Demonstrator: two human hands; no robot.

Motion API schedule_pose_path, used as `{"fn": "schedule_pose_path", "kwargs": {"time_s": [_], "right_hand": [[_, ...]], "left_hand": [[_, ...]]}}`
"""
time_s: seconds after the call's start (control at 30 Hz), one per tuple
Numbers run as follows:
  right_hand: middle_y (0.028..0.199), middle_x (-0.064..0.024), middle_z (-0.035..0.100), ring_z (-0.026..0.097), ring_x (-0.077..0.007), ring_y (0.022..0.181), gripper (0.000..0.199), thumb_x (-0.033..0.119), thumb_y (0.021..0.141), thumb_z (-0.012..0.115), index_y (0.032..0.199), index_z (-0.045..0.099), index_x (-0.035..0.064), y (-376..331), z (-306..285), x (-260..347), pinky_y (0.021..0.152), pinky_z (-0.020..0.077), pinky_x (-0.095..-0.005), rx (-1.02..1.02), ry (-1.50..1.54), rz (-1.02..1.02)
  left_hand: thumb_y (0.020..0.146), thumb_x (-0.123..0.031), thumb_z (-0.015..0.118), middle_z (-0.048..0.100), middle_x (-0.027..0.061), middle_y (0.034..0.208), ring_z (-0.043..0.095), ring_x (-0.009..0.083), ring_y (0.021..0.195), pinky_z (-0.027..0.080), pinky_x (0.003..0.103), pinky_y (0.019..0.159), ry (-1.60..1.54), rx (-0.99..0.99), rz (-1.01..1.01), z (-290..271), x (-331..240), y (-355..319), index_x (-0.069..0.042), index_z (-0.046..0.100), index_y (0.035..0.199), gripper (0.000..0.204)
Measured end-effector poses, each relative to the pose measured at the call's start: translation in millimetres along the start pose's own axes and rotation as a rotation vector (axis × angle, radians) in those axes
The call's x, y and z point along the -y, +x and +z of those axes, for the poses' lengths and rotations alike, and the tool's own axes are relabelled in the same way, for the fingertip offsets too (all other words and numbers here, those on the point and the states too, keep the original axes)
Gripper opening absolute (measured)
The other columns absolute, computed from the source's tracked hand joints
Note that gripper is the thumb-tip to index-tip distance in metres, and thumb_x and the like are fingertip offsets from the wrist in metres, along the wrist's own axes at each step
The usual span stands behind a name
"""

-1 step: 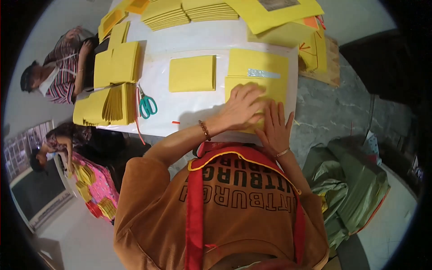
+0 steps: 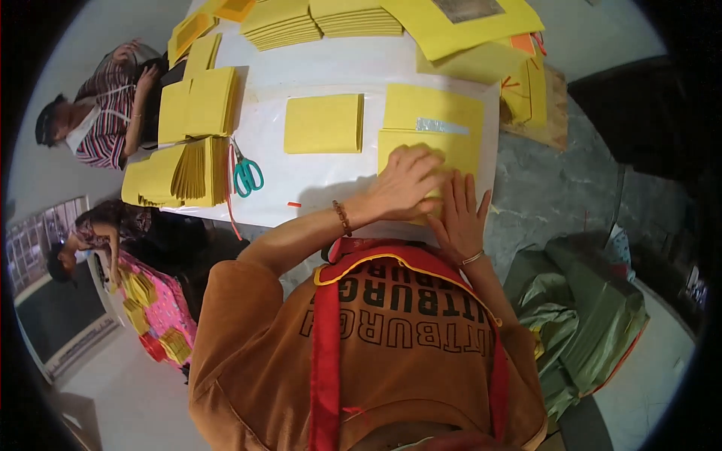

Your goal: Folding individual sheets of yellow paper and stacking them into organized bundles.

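Note:
In front of me at the table's near right corner lies a yellow paper sheet (image 2: 432,105), its near part folded over, with a silvery strip (image 2: 444,125) on it. My left hand (image 2: 410,180) rests on the folded part, its fingers curled and closed; whatever may be under them is hidden. Beside it my right hand (image 2: 460,218) lies flat on the paper near the edge, fingers stretched and a little apart. A small folded yellow stack (image 2: 323,123) lies to the left of the sheet.
Green-handled scissors (image 2: 247,174) and a red scrap (image 2: 294,204) lie on the white table (image 2: 263,199). Yellow stacks (image 2: 199,105) line its left side, with more along the far edge. Two people (image 2: 105,113) are at the left. Green wrapped bundles (image 2: 594,316) stand at the lower right.
The fingers of my left hand have curled in more on the paper. My right hand stays flat in nearly the same place.

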State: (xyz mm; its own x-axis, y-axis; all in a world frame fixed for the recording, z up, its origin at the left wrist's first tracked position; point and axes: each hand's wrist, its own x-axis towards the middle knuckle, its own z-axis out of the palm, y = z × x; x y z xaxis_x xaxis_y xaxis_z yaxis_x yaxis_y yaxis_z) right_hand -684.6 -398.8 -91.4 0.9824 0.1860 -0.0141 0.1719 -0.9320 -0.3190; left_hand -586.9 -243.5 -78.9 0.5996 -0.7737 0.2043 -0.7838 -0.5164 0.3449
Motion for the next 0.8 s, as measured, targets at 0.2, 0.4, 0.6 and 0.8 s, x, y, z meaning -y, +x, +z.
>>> {"fn": "schedule_pose_path", "kwargs": {"time_s": [0.2, 0.4, 0.6, 0.8], "right_hand": [[0.139, -0.0152, 0.023, 0.012, -0.0306, 0.131, 0.063, 0.040, 0.088, 0.035, 0.136, 0.014, 0.0052, 4, -10, -14, 0.103, 0.0015, -0.0507, 0.001, 0.544, 0.098], [0.135, -0.0167, 0.031, 0.022, -0.0253, 0.128, 0.067, 0.024, 0.090, 0.041, 0.137, -0.003, 0.0067, 10, -31, -13, 0.104, 0.0140, -0.0359, -0.079, 1.345, 0.300], [0.125, -0.0141, 0.045, 0.039, -0.0236, 0.117, 0.055, 0.022, 0.091, 0.044, 0.136, 0.017, 0.0097, 13, -45, -15, 0.098, 0.0271, -0.0342, -0.390, 1.363, 0.465], [0.121, -0.0088, 0.048, 0.045, -0.0208, 0.113, 0.049, 0.026, 0.089, 0.048, 0.131, 0.030, 0.0098, 5, -57, -28, 0.092, 0.0336, -0.0344, -0.452, 1.313, 0.567]], "left_hand": [[0.066, -0.037, 0.059, 0.048, 0.0117, 0.107, 0.043, 0.0284, 0.099, 0.035, 0.041, 0.083, 0.079, 0.020, 0.150, 3, -4, 2, -0.003, 0.049, 0.114, 0.059], [0.070, -0.024, 0.050, 0.054, 0.0203, 0.079, 0.050, 0.0262, 0.073, 0.043, 0.036, 0.058, 0.535, 0.008, 0.280, 12, -29, 5, 0.005, 0.054, 0.101, 0.043], [0.068, -0.015, 0.053, 0.056, 0.0174, 0.090, 0.054, 0.0264, 0.074, 0.044, 0.032, 0.064, 0.068, -0.058, 0.195, -19, -15, 0, 0.006, 0.053, 0.103, 0.040], [0.066, -0.006, 0.057, 0.059, 0.0106, 0.103, 0.057, 0.0239, 0.086, 0.046, 0.033, 0.071, 0.123, -0.405, 0.097, -90, 55, -44, -0.005, 0.055, 0.107, 0.041]]}}
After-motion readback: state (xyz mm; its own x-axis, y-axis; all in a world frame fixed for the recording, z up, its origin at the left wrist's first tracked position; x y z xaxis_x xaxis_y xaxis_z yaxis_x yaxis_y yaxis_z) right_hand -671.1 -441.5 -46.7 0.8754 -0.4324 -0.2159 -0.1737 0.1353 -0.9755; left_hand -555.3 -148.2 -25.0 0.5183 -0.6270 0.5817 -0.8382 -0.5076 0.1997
